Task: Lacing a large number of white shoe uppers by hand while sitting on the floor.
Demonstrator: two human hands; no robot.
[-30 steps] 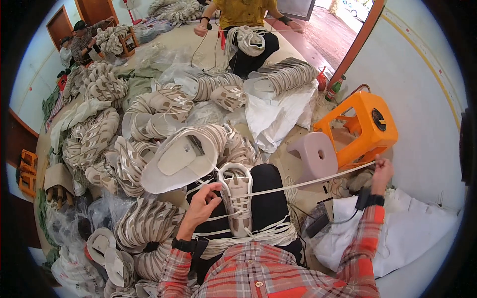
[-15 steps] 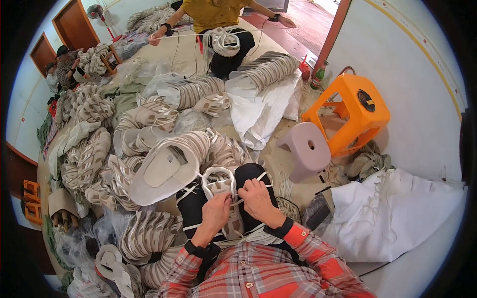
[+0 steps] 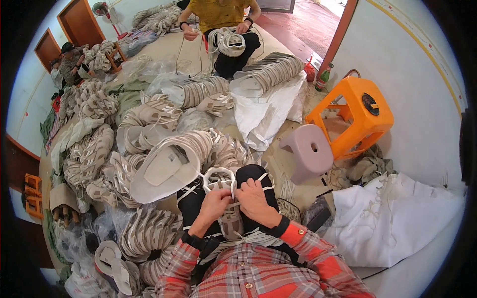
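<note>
A beige and white shoe upper (image 3: 231,226) lies between my knees, its white-edged opening facing away from me. My left hand (image 3: 214,207) is closed, thumb and fingertips pinching at the upper's lacing edge. Close beside it, my right hand (image 3: 257,201) is closed too, its fingertips on a short stretch of white shoelace at the same edge. The fingertips partly hide the spot where they meet. White laces (image 3: 248,242) lie across my lap, and pale cords wrap both knees. Just left of the upper leans a large stack of nested shoe uppers (image 3: 169,169).
More stacked uppers (image 3: 149,233) and plastic bags crowd the left. A mauve stool (image 3: 309,151) and a taller orange stool (image 3: 355,111) stand at right, near a white sack (image 3: 382,223). Across from me a person in a yellow top (image 3: 218,17) sits with an upper; others sit far left.
My hands have shifted slightly, staying close together at the upper's lacing edge. The person opposite has brought both outstretched arms in toward the upper on their lap. The view has tilted slightly.
</note>
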